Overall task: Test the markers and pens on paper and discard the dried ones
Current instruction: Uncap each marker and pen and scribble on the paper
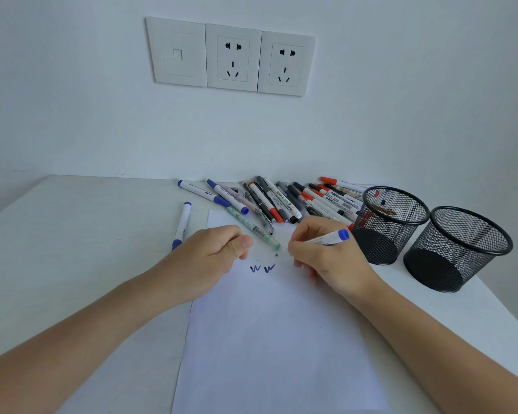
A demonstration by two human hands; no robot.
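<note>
A white paper sheet point(275, 330) lies on the table with two blue squiggles point(262, 268) near its top. My right hand point(326, 258) grips a white marker with a blue end point(331, 238), tip down toward the sheet and hidden by my fingers. My left hand point(213, 258) rests on the paper's left edge with fingers curled; whether it holds anything is hidden. A green patterned pen point(253, 228) lies between my hands. A pile of markers and pens point(284, 198) lies at the back.
Two black mesh pen cups stand at the right: the nearer one point(458, 249) looks empty, the farther one point(386, 225) holds a few markers. One blue marker point(181, 227) lies apart at the left. Wall sockets point(231, 56) are above.
</note>
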